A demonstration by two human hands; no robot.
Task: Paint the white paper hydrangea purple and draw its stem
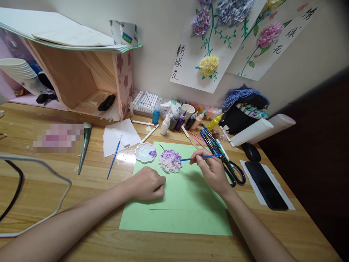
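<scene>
Between the fingers of my right hand is a thin blue paintbrush, its tip against the right side of a paper flower. The flower's crumpled petals are white below and purple toward the top and right. My left hand rests as a loose fist on the green paper, just below and left of the flower; whether anything is inside it is hidden. A white scalloped palette with purple paint in one well sits left of the flower.
Scissors and several pens lie right of my right hand, near a phone. Paint bottles stand along the back. Another blue brush and a large makeup-style brush lie left. A white cable loops at the left edge.
</scene>
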